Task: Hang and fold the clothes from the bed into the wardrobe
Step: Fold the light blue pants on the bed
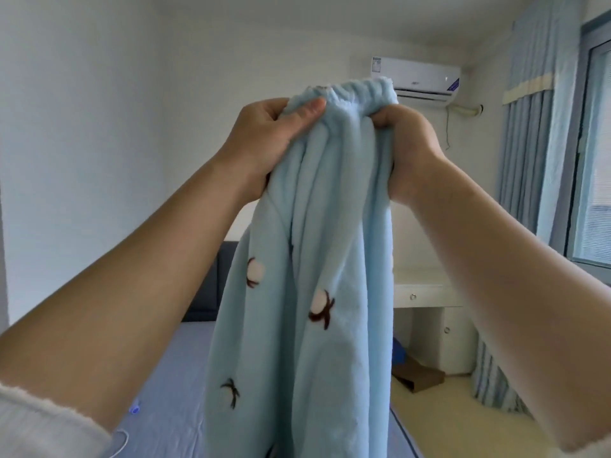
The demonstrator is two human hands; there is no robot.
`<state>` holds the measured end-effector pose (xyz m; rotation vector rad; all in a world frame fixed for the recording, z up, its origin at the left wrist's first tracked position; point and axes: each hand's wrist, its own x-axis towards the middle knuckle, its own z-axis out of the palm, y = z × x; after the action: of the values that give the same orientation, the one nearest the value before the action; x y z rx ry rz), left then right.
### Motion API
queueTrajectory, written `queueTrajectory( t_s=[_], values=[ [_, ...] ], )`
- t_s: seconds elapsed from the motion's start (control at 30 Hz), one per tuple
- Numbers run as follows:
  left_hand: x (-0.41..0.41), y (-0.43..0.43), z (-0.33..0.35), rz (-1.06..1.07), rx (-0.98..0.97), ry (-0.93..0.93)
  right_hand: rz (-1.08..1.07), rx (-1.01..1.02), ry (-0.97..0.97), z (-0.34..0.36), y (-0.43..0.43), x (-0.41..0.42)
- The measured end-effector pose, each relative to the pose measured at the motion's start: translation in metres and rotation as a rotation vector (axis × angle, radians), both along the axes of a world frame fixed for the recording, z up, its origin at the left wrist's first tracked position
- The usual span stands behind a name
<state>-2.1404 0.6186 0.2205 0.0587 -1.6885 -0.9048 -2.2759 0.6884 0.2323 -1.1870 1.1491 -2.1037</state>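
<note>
Bed (172,375) lowest, nearest. One pair of blue fleece trousers (297,292) hangs above it, long axis vertical, elastic waistband (357,89) on top. Two hands level, close together, neither nearer: left hand (264,140) pinches band under thumb, right hand (406,143) fingers curled round bunched cloth. Beyond: one air conditioner (416,77). Wardrobe out of view.

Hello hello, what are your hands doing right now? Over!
Gripping with left hand and right hand: blue fleece garment, at its elastic waistband. Held high, hanging before the bed. Nothing in the way.
</note>
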Motion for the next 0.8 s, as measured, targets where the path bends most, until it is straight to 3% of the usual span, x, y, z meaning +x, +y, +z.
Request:
queueTrajectory(
  t_s=[0.17,0.37,0.6,0.73,0.8],
  values=[
    [0.009,0.003,-0.011,0.128,-0.098,-0.127,0.120,0.024,0.074,0.000,0.005,-0.001],
    [0.013,-0.013,-0.104,0.113,0.089,-0.355,0.389,0.395,0.199,-0.103,-0.005,-0.015],
    [0.024,-0.023,-0.194,0.111,0.181,-0.506,0.745,0.518,0.172,-0.199,-0.013,-0.011],
    [0.027,-0.030,-0.226,0.197,0.190,-0.601,0.527,0.558,0.155,-0.225,-0.020,-0.010],
    [0.031,-0.031,-0.244,0.138,0.182,-0.695,0.411,0.522,0.208,-0.231,-0.022,-0.011]
  ],
)
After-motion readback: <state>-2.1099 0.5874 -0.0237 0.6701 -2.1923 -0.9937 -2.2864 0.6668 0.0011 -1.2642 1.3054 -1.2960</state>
